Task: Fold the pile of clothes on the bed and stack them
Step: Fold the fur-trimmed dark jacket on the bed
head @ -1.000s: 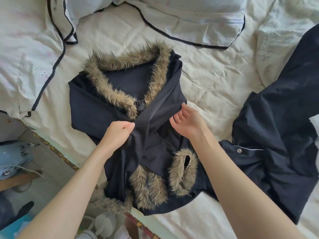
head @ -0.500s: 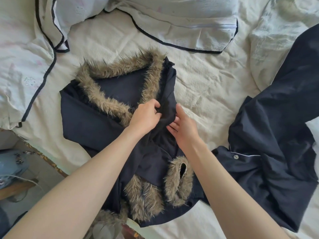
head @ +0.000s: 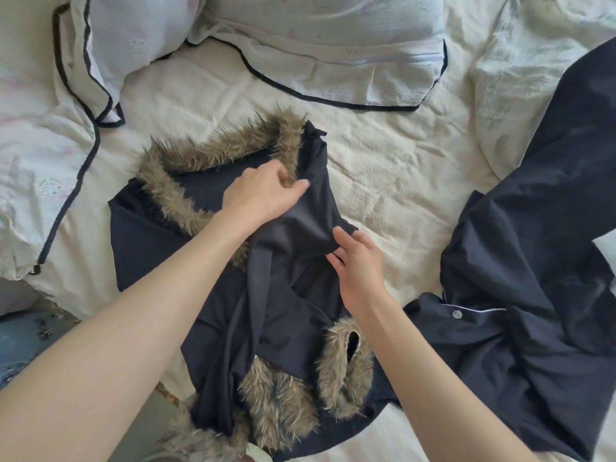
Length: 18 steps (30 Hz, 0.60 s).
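Observation:
A dark navy jacket [head: 160, 248] with brown fur trim on collar and cuffs lies on the cream bed sheet [head: 393, 181]. Its sleeve is folded across the body. My left hand [head: 263, 191] lies on the upper right shoulder of the jacket near the fur collar, fingers curled and pinching the dark cloth. Lower down, my right hand [head: 358, 265] rests at the jacket's right edge, its fingers touching the fold. A second navy garment [head: 520, 295] with white piping and a button lies crumpled at the right.
Two pale pillows [head: 320, 51] with dark piping lie at the head of the bed, and a rumpled light quilt [head: 523, 78] sits at the far right. The bed's edge runs along the lower left, with floor clutter [head: 23, 341] below it.
My left hand has moved up and right along the sleeve from the jacket's middle to the shoulder by the collar. The right hand shifted slightly along the right edge.

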Tool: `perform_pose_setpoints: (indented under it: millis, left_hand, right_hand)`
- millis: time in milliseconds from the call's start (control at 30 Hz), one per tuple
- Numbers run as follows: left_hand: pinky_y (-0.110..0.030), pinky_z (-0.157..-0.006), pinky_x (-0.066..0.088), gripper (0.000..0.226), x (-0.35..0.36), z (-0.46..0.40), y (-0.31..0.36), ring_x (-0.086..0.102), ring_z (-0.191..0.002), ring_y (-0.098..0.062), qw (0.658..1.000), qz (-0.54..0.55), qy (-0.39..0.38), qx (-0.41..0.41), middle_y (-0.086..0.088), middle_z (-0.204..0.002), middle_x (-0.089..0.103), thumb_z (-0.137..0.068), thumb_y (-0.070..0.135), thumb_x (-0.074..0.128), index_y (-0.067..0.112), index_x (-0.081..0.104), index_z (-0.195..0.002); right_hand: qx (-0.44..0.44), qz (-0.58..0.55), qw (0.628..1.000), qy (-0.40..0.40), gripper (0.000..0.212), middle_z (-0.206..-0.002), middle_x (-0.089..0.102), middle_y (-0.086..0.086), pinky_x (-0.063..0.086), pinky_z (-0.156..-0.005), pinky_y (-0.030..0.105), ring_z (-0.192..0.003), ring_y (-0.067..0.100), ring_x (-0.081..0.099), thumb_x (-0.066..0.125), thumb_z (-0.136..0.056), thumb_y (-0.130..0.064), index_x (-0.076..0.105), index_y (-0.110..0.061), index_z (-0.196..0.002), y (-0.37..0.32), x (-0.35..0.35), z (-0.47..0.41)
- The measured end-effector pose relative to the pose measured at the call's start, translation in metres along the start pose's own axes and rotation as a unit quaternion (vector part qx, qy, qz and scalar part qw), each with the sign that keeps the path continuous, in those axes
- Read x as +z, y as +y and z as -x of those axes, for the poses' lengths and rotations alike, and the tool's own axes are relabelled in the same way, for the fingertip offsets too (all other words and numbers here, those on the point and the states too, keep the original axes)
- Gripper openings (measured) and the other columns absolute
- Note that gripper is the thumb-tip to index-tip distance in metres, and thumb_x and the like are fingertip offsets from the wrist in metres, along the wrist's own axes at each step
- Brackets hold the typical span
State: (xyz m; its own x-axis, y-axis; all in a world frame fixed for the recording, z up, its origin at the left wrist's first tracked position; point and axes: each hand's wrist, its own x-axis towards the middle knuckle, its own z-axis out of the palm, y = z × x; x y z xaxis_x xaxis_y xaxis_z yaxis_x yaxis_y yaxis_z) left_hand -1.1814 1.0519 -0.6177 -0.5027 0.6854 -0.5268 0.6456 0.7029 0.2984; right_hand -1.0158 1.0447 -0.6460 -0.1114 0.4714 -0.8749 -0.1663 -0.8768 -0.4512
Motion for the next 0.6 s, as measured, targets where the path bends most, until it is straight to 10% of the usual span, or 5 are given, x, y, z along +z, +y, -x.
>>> perform_pose_setpoints:
  millis: [133, 333, 433, 500, 600]
  left_hand:
    - [-0.041, -0.082, 0.042, 0.051, 0.015, -0.014, 0.032, 0.056, -0.109, -0.033, 0.992, -0.024, 0.052, 0.109, -0.009, -0.116, 0.061, -0.088, 0.041, 0.062, 0.013, 0.042, -0.125]
    - [-0.04, -0.077, 0.041, 0.031, 0.02, -0.023, 0.034, 0.057, -0.103, -0.037, 0.983, -0.032, 0.137, 0.122, -0.018, -0.111, 0.063, -0.095, 0.014, 0.045, 0.007, 0.049, -0.126]
    - [-0.029, -0.067, 0.043, 0.024, 0.011, -0.03, 0.028, 0.058, -0.077, -0.023, 0.984, 0.103, 0.118, 0.079, -0.007, -0.078, 0.064, -0.09, 0.01, 0.043, 0.009, 0.066, -0.086]
    - [-0.025, -0.047, 0.025, 0.03, 0.007, -0.039, 0.025, 0.034, -0.049, -0.01, 0.968, 0.24, 0.074, 0.015, 0.008, -0.049, 0.039, -0.087, 0.01, 0.044, 0.016, 0.041, -0.057]
    - [-0.028, -0.063, 0.026, 0.027, 0.006, -0.05, 0.031, 0.035, -0.066, -0.014, 0.894, 0.44, 0.005, -0.086, -0.001, -0.069, 0.037, -0.089, 0.017, 0.051, 0.02, 0.038, -0.066]
  right_hand:
    - [-0.008, 0.036, 0.999, -0.015, 0.024, -0.083, 0.045, -0.006, 0.049, -0.084, 0.026, -0.071, 0.007, 0.049, 0.067, -0.087, -0.012, 0.047, -0.023, -0.078, 0.003, -0.004, 0.003]
    - [-0.007, 0.019, 0.999, -0.027, 0.022, -0.108, 0.061, 0.002, 0.052, -0.082, 0.026, -0.095, 0.016, 0.062, 0.068, -0.087, -0.015, 0.052, -0.016, -0.102, -0.002, -0.008, 0.002]
    - [-0.007, -0.006, 0.998, -0.057, 0.011, -0.097, 0.071, 0.008, 0.052, -0.087, 0.03, -0.09, 0.021, 0.066, 0.059, -0.093, -0.019, 0.059, -0.008, -0.096, -0.007, -0.009, 0.0]
    - [-0.004, -0.022, 0.998, -0.062, 0.014, -0.089, 0.073, 0.005, 0.052, -0.084, 0.029, -0.084, 0.019, 0.068, 0.056, -0.095, -0.021, 0.064, -0.009, -0.092, -0.009, -0.01, 0.0]
    - [0.019, -0.063, 0.994, -0.082, 0.014, -0.087, 0.074, 0.003, 0.051, -0.084, 0.028, -0.084, 0.016, 0.07, 0.053, -0.096, -0.02, 0.064, -0.012, -0.095, -0.01, -0.01, -0.003]
